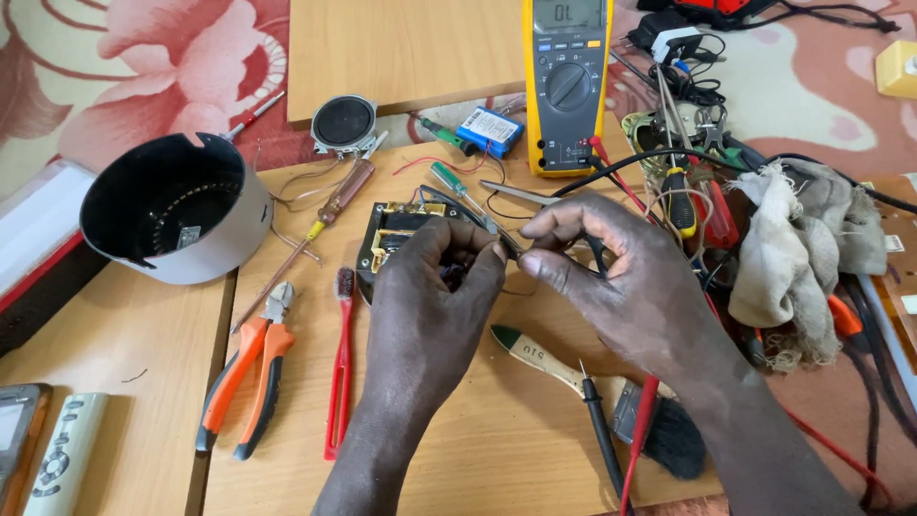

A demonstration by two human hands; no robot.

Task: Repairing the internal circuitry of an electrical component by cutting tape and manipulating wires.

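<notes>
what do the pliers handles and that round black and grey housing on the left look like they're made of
Pliers: the handles look like orange-and-black rubbery plastic sleeves with a matte finish, over dull grey metal jaws. Round housing: probably moulded plastic, with a smooth light grey outer wall and a matte black inside with ribs, though painted metal can't be ruled out.

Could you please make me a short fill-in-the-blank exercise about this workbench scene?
1. The left hand and right hand meet over a small ____ board.
2. The multimeter has a ____ casing.
3. The pliers have ____ handles.
4. The round black speaker lies ____ the multimeter.

Missing words: circuit; yellow; orange; left of
</notes>
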